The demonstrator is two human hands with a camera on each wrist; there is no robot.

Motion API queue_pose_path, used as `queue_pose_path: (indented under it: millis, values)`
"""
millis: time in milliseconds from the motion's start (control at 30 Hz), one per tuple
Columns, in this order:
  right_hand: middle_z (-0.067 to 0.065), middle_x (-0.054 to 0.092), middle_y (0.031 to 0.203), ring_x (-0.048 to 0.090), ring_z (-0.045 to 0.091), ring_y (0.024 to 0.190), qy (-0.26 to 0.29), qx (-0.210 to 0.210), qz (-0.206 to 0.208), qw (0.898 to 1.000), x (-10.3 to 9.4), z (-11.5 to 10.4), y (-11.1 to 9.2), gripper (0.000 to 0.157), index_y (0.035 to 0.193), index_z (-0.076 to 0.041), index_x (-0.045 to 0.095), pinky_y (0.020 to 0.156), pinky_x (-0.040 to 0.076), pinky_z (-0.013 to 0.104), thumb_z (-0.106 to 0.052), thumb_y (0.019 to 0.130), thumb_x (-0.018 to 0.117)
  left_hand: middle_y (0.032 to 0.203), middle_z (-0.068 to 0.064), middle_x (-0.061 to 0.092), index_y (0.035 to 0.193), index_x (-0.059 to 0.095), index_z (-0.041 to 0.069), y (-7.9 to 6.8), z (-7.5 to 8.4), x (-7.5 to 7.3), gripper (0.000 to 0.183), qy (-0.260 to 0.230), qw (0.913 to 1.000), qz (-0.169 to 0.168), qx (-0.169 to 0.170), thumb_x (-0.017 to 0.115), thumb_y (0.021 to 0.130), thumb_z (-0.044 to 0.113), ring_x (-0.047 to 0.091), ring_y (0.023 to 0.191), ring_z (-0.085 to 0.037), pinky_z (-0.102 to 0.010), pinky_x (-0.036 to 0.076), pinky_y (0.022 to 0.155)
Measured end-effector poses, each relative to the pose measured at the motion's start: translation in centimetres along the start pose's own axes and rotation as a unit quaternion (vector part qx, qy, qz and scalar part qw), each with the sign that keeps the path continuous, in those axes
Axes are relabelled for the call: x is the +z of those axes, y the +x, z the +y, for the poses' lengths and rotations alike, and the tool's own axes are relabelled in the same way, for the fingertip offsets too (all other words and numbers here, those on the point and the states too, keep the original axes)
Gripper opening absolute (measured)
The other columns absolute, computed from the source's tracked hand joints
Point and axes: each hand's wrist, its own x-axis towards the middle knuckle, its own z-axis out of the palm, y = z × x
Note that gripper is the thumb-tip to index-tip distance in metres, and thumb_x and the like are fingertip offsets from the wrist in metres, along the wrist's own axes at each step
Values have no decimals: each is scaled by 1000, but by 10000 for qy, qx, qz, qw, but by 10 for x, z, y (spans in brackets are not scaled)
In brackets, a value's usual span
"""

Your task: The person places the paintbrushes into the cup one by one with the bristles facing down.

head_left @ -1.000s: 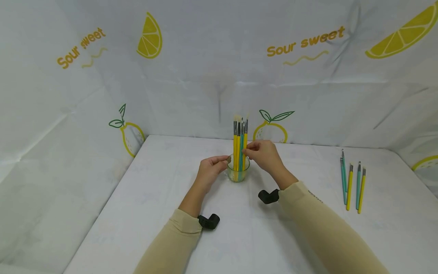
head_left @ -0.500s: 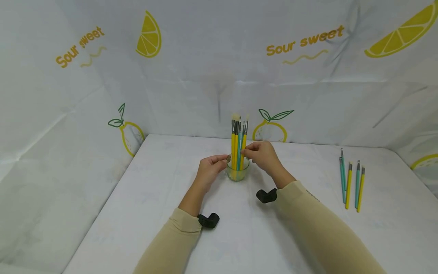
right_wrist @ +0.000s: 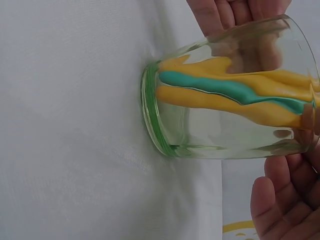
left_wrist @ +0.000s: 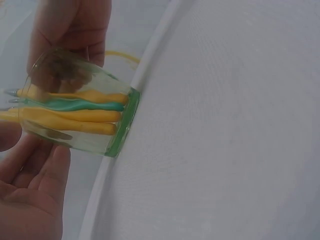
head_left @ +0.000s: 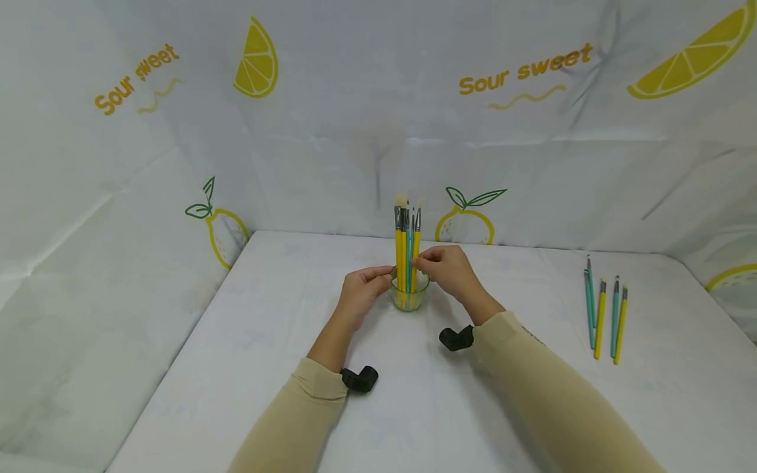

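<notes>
A clear glass cup (head_left: 409,303) with a greenish base stands on the white cloth, several upright paintbrushes (head_left: 401,253) with yellow and teal handles inside it. My left hand (head_left: 359,295) holds the cup's left side near the rim between thumb and fingers. On the other side, my right hand (head_left: 452,270) pinches a yellow-handled paintbrush (head_left: 416,243) just above the rim. Through the glass in the right wrist view, the handle ends (right_wrist: 200,95) reach down close to the base. The left wrist view shows the left fingers (left_wrist: 60,165) beside the cup wall.
More paintbrushes (head_left: 600,322), teal and yellow, lie side by side at the right of the table. A white cloth backdrop (head_left: 355,98) printed with lemons rises behind the table. Black wrist cameras (head_left: 362,380) sit at both cuffs.
The brushes in the cup have shifted slightly left and stand closer together, with my right hand moving slightly left along with them. My left hand stays at the cup.
</notes>
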Motion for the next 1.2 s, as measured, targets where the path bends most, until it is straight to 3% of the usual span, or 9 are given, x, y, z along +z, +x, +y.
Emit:
queue_pose_path:
  millis: [333, 600, 1000, 1200]
  values:
    - [7, 70, 113, 61, 23, 100, -287, 37, -83, 9995, 4, -3, 1, 32, 111, -9, 72, 84, 55, 37, -34, 91, 68, 118, -9, 70, 115, 72, 5, -1, 1, -1, 29, 82, 10000, 12, 23, 63, 91, 17, 63, 109, -16, -31, 53, 97]
    - [6, 70, 111, 61, 22, 96, -242, 49, -109, 9996, 3, 0, 2, 34, 109, -11, 73, 80, 54, 35, -39, 89, 69, 117, -8, 70, 114, 72, 4, 0, -1, -2, 28, 106, 9999, 8, 106, 63, 91, 17, 63, 109, -16, -30, 54, 96]
    - [3, 70, 112, 61, 21, 93, -207, -51, -298, 9993, -2, 5, 0, 37, 111, -14, 73, 79, 54, 33, -44, 89, 68, 119, -9, 69, 116, 71, 4, -4, 3, 1, 29, 99, 9999, 3, -42, 64, 91, 17, 62, 109, -15, -31, 52, 98]
    - [5, 70, 111, 64, 23, 90, -380, 40, -240, 9990, -19, 9, -1, 45, 115, -15, 71, 79, 55, 35, -51, 89, 65, 121, -11, 68, 118, 70, 4, -4, 3, 1, 30, 138, 9999, 15, -10, 65, 92, 17, 62, 108, -15, -31, 52, 98]
